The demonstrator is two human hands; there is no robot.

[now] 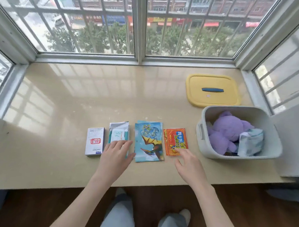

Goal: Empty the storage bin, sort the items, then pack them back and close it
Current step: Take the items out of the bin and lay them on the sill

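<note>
Centrally, both hands lie flat and unclenched, gripping nothing. Left hand (116,154): straight fingers spread over the near end of the wipes pack (119,131), reaching towards the edge of the blue picture sheets (149,142); whether they press or only hover is uncertain from this angle. Right hand (189,164): forefinger touching the near corner of the red packet (174,140), probably to nudge it square with its neighbours. Together with the white box (95,141) at the left end, these four flat items form a single row along the near part of the stone sill (65,97), laid side by side so that each kind can be told apart. Storage bin (202,136): upright, just right of the row, open and not yet emptied; a purple plush toy (228,131) and a white-and-blue pouch (250,145) lie inside. Yellow lid (213,91): set flat behind the bin, handle up, clear of the sorting row. Judged stage: unloading, part done.
</note>
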